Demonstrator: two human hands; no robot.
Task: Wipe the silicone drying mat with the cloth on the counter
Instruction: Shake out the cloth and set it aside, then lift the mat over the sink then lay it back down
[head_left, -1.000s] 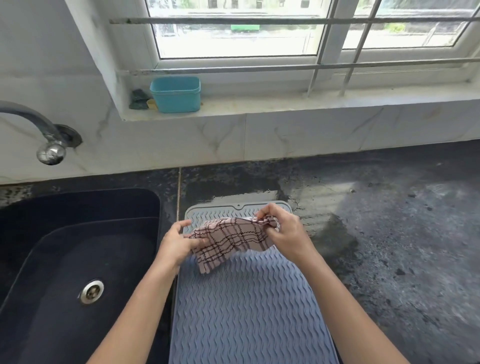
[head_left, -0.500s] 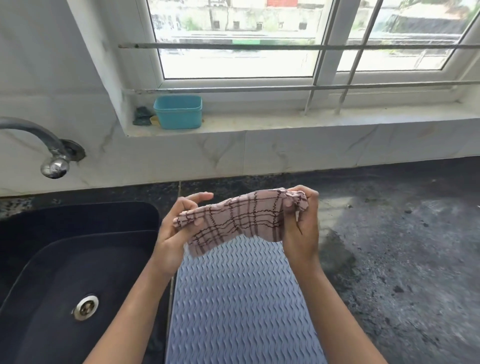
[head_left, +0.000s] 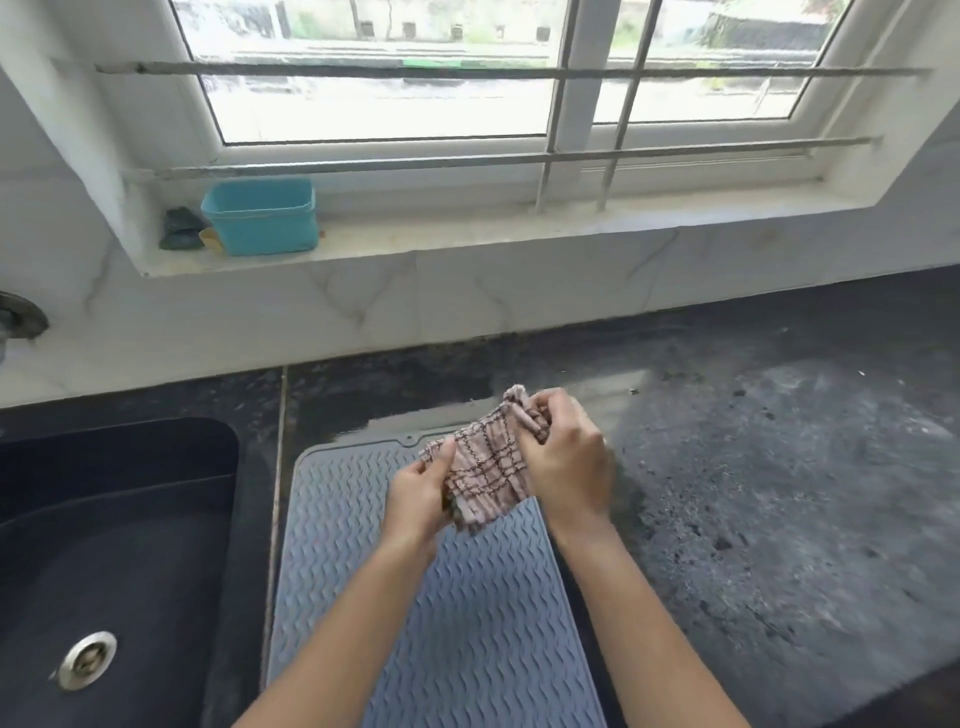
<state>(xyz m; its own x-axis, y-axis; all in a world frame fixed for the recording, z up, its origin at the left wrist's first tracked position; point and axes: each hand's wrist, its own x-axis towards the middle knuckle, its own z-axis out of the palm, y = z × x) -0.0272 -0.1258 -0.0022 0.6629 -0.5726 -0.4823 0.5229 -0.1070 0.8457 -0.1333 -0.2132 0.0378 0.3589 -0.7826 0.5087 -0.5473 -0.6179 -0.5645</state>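
I had the left hand (head_left: 415, 499) and right hand (head_left: 566, 467), fingers curled, gripping the bunched cloth (head_left: 485, 467) over the twelve-o'clock end of the mat (head_left: 467, 623). The wiping, I judged, lay ahead.

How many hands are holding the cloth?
2. The left hand pinches the left edge of the cloth; the right hand grips its bunched upper right end. Both are over the mat.
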